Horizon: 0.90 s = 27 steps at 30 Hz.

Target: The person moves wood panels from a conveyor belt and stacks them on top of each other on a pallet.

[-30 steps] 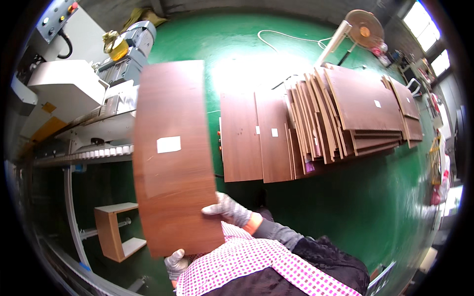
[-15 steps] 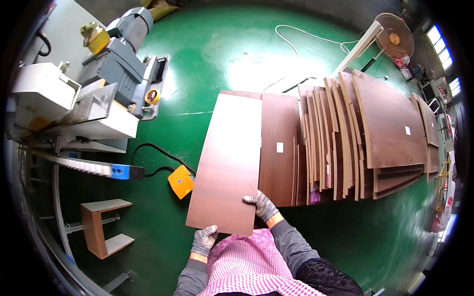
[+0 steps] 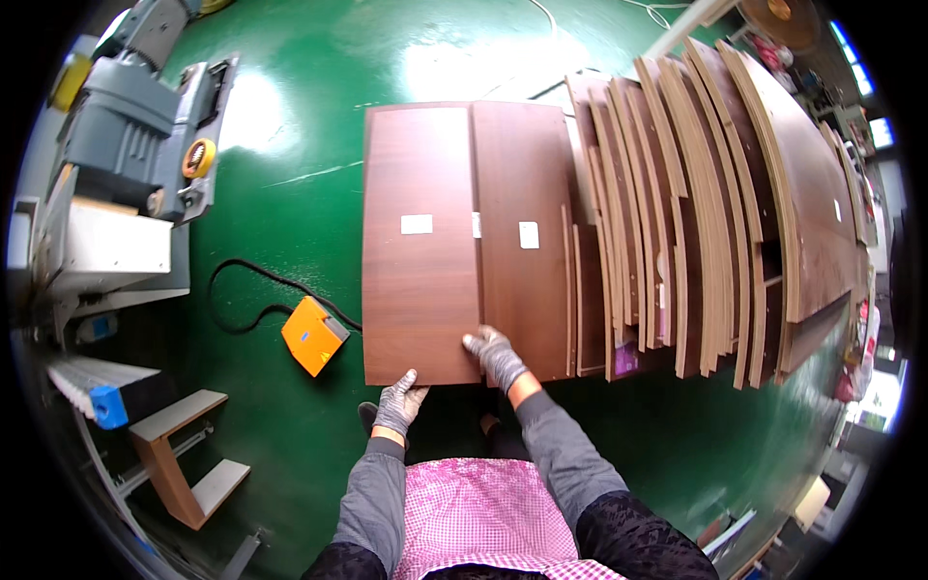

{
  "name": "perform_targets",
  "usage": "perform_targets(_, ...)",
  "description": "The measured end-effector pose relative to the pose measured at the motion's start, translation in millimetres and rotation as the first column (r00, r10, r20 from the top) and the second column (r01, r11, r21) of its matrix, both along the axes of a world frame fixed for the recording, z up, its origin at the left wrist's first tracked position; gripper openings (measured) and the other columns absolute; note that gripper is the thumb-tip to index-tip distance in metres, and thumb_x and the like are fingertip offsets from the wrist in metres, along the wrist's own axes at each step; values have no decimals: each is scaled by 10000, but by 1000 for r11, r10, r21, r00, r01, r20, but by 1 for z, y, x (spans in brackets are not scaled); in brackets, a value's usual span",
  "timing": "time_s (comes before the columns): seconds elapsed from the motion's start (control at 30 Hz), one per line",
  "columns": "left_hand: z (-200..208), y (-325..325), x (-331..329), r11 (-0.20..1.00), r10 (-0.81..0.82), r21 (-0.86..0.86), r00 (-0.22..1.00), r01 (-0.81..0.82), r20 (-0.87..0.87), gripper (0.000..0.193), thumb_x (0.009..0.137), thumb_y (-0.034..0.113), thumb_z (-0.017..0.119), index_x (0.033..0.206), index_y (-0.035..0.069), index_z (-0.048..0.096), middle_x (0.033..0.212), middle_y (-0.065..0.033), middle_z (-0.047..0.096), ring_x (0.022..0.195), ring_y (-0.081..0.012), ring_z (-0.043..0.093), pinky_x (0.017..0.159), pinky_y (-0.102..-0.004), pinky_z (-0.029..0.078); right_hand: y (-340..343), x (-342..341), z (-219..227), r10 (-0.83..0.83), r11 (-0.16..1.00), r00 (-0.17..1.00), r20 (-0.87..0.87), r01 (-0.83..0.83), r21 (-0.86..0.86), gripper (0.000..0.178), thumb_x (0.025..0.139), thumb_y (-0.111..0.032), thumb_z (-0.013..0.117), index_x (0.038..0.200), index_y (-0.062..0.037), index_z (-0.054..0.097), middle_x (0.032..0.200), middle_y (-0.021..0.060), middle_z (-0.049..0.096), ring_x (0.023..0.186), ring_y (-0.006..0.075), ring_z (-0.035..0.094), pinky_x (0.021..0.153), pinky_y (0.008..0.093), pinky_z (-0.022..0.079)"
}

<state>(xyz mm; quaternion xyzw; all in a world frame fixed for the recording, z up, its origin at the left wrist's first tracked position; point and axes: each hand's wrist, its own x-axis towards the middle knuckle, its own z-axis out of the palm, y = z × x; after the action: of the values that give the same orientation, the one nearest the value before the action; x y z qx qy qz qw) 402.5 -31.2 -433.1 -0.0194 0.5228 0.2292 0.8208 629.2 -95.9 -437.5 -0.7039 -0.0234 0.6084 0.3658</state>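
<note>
A flat brown wood-grain board with a white label lies in front of me, long side pointing away. My left hand, in a grey-and-white work glove, grips its near edge, thumb on top and the other fingers hidden underneath. At its right edge, close to the near corner, is my gloved right hand. The right thumb presses on the top face; its other fingers are partly hidden. Just right of this board, a second brown panel with a white label lies alongside, partly under my right hand.
Many brown panels lean in a row on the right. On the green floor to the left sit an orange pedal box with a black cable and a U-shaped wooden piece. A grey motorised machine stands at the far left.
The board has gone from a slanted position to lying straight beside the second panel, and its white label now shows. Both hands stay on it. The whole view has shifted.
</note>
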Motion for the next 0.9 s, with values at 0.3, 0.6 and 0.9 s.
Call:
perform_targets(0.3, -5, 31, 9, 355, -174, -101, -40, 929, -984, 636, 744, 266, 739, 1270, 55, 451, 1245, -242, 470, 1134, -360, 490, 964, -403, 417, -163, -44, -54, -950, 302, 179, -255, 732, -611, 1104, 707, -661, 628, 1460, -41, 111, 1543, 126, 77, 1424, 291, 61, 1119, 526, 142)
perform_targets(0.6, -39, 50, 26, 535, -512, -189, 138, 824, -848, 1064, 734, 439, 731, 1471, 327, -29, 1512, -254, -25, 1388, -433, 97, 1099, -506, 217, -96, -5, -80, -916, 87, -100, -388, 896, -435, 680, 791, -449, 675, 1331, -127, 416, 1364, 104, 462, 1265, 333, 402, 1028, 568, 318)
perform_targets(0.9, -70, 58, -50, 450, -552, 2, 280, 893, -786, 925, 767, 343, 703, 1479, 148, 145, 1492, -226, 176, 1347, -346, 274, 1085, -435, 281, -120, -33, -56, -960, 279, 255, -115, 848, -451, 535, 938, -386, 470, 1405, -160, 340, 1435, 66, 391, 1303, 254, 389, 1094, 484, 217)
